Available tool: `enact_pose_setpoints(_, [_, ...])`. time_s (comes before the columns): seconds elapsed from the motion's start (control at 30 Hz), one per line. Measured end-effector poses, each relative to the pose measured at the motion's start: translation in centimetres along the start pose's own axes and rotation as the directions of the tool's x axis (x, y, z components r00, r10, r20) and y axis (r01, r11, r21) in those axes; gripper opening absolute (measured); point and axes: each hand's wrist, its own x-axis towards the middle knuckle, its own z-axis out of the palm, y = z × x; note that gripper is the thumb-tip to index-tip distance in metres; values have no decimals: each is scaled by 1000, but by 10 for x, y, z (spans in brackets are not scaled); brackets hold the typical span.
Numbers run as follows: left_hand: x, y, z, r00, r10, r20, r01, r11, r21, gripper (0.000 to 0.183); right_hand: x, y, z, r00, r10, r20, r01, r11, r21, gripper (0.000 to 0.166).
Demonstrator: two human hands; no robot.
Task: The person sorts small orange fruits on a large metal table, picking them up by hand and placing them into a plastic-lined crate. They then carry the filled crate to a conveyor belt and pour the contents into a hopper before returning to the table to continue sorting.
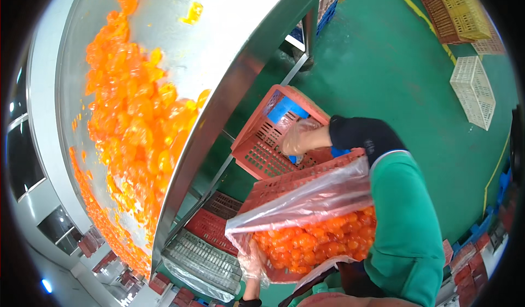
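Note:
Low in the view, a red plastic crate [279, 188] with a clear plastic liner [311, 198] holds many glossy orange yolk-like pieces [324, 237]. My left hand [251, 260], in a clear plastic glove, grips this crate's left end and its liner. Beyond it a second red slotted crate [262, 143] stands tilted, with blue patches inside. Reaching into its opening is my right hand [301, 136], also in a clear glove; its fingers point down and partly curl. Whether it grips anything there is hidden. My right forearm, in a green and black sleeve, crosses above the filled crate's right end.
A steel table [229, 7] with a raised edge fills the left, bearing a long heap of orange pieces [127, 101]. Below its edge sit a grey crate [205, 262] and a dark red crate [213, 229]. A white crate [471, 89] and a yellow crate [465, 13] stand at the right.

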Motion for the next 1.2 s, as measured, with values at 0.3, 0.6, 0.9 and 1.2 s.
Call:
enact_pose_setpoints(0.3, [60,-14,-12,997,39,60,-58,931,360,24,-389,30,47,623,782,-26,123,-65,990,21])
enact_pose_setpoints(0.6, [83,162,49,906,352,237,-419,660,624,54,-384,-257,124,571,805,160,392,-439,809,15])
enact_pose_setpoints(0.9, [130,228,104,661,652,372,-679,307,667,61,-309,-343,100,306,930,204,480,-336,811,22])
enact_pose_setpoints(1.2, [118,237,138,579,460,673,-780,551,295,44,-275,-364,95,177,955,239,489,-296,821,30])
